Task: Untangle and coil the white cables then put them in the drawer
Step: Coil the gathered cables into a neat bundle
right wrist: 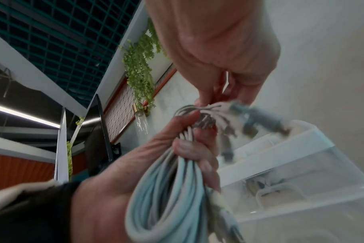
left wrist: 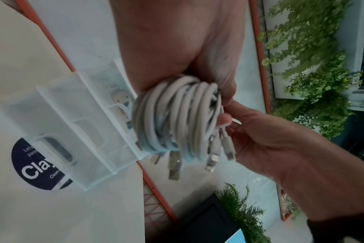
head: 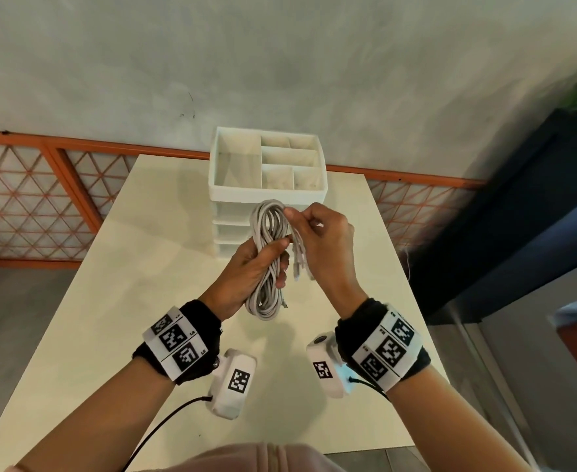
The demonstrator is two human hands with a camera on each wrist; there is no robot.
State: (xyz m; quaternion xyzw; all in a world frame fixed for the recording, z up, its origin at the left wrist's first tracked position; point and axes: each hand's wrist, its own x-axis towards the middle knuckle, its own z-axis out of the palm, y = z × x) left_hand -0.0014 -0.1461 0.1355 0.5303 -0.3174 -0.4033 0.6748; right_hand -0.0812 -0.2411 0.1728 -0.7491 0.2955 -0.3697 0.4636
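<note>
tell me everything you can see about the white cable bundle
The white cable bundle is several thin, smooth-jacketed cords wound into one long oval coil, held in the air above the table. The left hand grips its middle; the right hand pinches strands near the top. Metal-tipped plug ends dangle loose beside the loops.

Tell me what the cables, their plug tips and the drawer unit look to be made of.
Cables: matte white rubbery or plastic sheath, bending in soft loops. Plug tips: silvery, likely metal, with a dull shine. Drawer unit: frosted translucent plastic, probably; in the left wrist view its contents show dimly through the walls.
</note>
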